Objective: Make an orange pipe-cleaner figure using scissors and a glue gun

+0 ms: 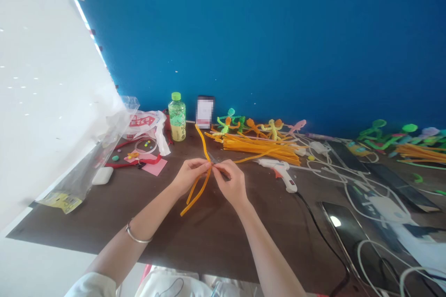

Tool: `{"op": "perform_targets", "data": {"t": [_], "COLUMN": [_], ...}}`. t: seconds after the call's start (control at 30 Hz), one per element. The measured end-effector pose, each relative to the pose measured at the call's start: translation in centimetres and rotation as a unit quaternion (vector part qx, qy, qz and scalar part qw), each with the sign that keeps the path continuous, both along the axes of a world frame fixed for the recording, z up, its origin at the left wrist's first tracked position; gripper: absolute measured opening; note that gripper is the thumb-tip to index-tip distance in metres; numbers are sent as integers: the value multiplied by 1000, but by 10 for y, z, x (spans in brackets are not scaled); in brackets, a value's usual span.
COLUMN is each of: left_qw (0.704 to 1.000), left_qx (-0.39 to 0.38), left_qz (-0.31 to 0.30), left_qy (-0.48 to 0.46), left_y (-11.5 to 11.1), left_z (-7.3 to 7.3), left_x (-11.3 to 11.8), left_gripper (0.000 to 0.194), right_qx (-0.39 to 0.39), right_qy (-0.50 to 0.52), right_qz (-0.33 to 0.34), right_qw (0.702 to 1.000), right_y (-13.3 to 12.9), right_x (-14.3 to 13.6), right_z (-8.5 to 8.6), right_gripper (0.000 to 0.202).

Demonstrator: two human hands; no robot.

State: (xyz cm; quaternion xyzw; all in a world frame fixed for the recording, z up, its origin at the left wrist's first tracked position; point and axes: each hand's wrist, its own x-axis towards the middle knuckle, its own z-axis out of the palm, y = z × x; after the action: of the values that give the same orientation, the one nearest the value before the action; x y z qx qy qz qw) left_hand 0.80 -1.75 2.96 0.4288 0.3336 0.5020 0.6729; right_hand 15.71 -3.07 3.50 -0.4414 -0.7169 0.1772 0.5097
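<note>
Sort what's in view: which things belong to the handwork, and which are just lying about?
Apparently part of the job:
held orange fuzzy stems
orange bundle
glue gun, probably, though untouched

Seemingly just lying about:
green-capped bottle
flat-lying phone
small white case
white-and-red plastic bag

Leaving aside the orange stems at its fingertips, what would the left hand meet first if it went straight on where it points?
Most likely the right hand, whose fingertips sit just beyond those of the left hand, though their exact depth is unclear.
</note>
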Motion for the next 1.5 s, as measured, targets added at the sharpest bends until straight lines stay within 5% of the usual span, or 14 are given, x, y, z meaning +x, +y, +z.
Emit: {"op": "perform_targets", "data": {"t": [0.4,0.77,1.1,1.5], "left_qw": [993,994,997,992], "left_qx": [50,-28,10,29], "left_qz": [-30,-104,-12,-15], "left_qy": [100,17,77,125], "left_y": [0,1,2,0], "left_z": [1,5,2,6], "left_x": [-4,-8,-3,-6], "left_gripper": [32,35,29,21], "right_qx": [-85,-58,35,54], "right_qy": [-29,-12,-148,-153], "right_qz": [31,50,-2,-36], "right_qw": [996,997,988,986], "right_y": [7,8,5,4], "right_x": [3,9,9,5], "right_z": [-7,-1,-4,-9], "right_gripper": [10,11,13,14]}}
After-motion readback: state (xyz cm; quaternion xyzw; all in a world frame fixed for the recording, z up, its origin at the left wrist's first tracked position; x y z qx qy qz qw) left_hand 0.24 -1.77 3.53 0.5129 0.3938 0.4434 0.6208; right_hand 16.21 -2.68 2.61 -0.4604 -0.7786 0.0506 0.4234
